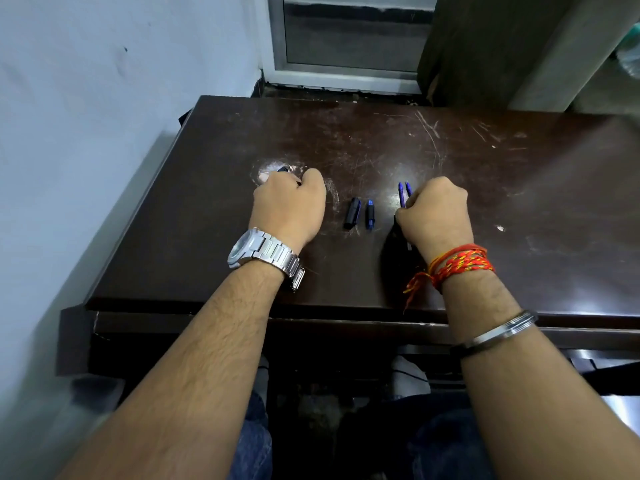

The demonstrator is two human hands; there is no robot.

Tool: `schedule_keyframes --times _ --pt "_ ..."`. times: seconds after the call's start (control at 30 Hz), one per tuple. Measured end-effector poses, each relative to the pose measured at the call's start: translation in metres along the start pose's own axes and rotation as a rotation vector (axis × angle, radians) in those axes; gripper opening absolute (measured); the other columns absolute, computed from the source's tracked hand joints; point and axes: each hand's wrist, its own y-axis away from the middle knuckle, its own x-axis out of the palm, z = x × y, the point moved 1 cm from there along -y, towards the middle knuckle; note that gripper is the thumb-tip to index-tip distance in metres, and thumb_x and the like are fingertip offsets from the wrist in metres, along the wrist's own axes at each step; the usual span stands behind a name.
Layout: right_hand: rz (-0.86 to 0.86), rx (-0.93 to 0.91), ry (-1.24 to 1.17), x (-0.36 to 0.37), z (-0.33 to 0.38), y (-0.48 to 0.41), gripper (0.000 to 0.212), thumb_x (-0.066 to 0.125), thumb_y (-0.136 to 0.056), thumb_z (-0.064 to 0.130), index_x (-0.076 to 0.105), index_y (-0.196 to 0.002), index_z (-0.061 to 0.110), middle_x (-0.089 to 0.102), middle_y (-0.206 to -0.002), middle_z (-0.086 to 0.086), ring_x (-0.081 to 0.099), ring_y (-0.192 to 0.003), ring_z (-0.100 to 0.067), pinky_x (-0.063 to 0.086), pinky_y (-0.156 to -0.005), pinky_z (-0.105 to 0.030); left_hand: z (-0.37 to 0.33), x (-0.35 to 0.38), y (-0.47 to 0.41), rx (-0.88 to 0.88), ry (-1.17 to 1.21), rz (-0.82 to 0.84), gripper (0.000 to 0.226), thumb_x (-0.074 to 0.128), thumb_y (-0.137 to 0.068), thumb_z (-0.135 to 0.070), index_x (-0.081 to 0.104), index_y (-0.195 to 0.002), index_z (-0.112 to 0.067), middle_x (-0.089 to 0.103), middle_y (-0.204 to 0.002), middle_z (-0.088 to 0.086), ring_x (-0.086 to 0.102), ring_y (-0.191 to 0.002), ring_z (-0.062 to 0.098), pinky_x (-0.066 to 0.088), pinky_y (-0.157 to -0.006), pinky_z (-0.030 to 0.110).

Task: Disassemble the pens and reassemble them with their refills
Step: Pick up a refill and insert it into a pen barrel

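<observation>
Two blue refills [404, 194] are gripped in the closed right hand [434, 213]; a dark pen part [283, 169] is clenched in the left hand [289, 206]. Two pen pieces [360, 213] lie between on the table [519, 202]; one refill should be separated first

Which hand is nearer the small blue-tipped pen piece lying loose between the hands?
Right, narrowly. The blue-tipped pen piece lies just left of the right hand, which grips blue pens. The left hand sits farther off, beyond the black pen piece.
</observation>
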Motion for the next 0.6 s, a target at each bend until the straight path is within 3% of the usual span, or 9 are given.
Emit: schedule_keyframes --times 0.07,0.17,0.27,0.37,0.5,0.6 --pt "0.006 -0.01 -0.016 0.0 0.0 0.001 0.019 0.063 -0.08 0.007 0.067 -0.097 0.0 0.065 -0.107 -0.021 0.065 -0.093 -0.037 0.053 -0.08 -0.034 -0.001 0.003 0.0 0.047 0.058 0.067 0.041 0.041 -0.085 -0.028 0.071 -0.074 -0.004 0.069 -0.072 0.006 0.061 -0.072 0.025 0.045 -0.061 0.034" --pt "-0.04 -0.073 -0.095 0.0 0.002 0.003 0.016 0.064 -0.081 0.012 0.07 -0.089 -0.001 0.069 -0.092 -0.021 0.066 -0.088 -0.033 0.049 -0.074 -0.029 -0.001 0.006 0.001 0.166 0.078 0.202 0.029 0.05 -0.095 -0.026 0.065 -0.07 -0.022 0.057 -0.058 -0.008 0.051 -0.045 0.005 0.036 -0.049 0.03" --pt "-0.057 -0.096 -0.309 -0.003 0.009 0.005 0.016 0.063 -0.081 0.015 0.074 -0.071 0.009 0.07 -0.067 -0.009 0.065 -0.067 -0.019 0.048 -0.062 -0.024 0.002 0.01 0.004 0.221 0.142 0.333 0.023 0.051 -0.1 -0.027 0.066 -0.085 -0.02 0.059 -0.064 -0.007 0.055 -0.052 0.011 0.051 -0.052 0.037" --pt "0.029 -0.044 -0.582 -0.004 0.015 0.006 0.028 0.057 -0.084 0.011 0.066 -0.058 0.015 0.052 -0.043 0.009 0.045 -0.04 -0.005 0.037 -0.043 -0.02 0.0 0.012 0.007 0.235 0.195 0.365 0.02 0.055 -0.098 -0.027 0.069 -0.088 -0.017 0.059 -0.06 -0.01 0.051 -0.049 0.009 0.044 -0.051 0.029" --pt "0.129 0.026 -0.966 -0.005 0.026 0.008 0.028 0.047 -0.092 0.005 0.07 -0.075 0.009 0.057 -0.063 0.0 0.045 -0.047 -0.007 0.037 -0.044 -0.022 -0.007 0.016 0.013 0.11 0.354 0.482 0.021 0.051 -0.093 -0.008 0.069 -0.085 -0.017 0.058 -0.062 -0.006 0.045 -0.047 0.007 0.033 -0.046 0.024" --pt "0.177 0.026 -1.234 -0.009 0.036 0.012 0.027 0.046 -0.095 0.004 0.069 -0.082 0.01 0.057 -0.066 0.0 0.045 -0.048 -0.005 0.038 -0.043 -0.017 -0.012 0.016 0.017 0.015 0.458 0.577 0.026 0.044 -0.092 0.003 0.064 -0.084 -0.012 0.058 -0.068 0.003 0.045 -0.053 0.011 0.039 -0.045 0.026"
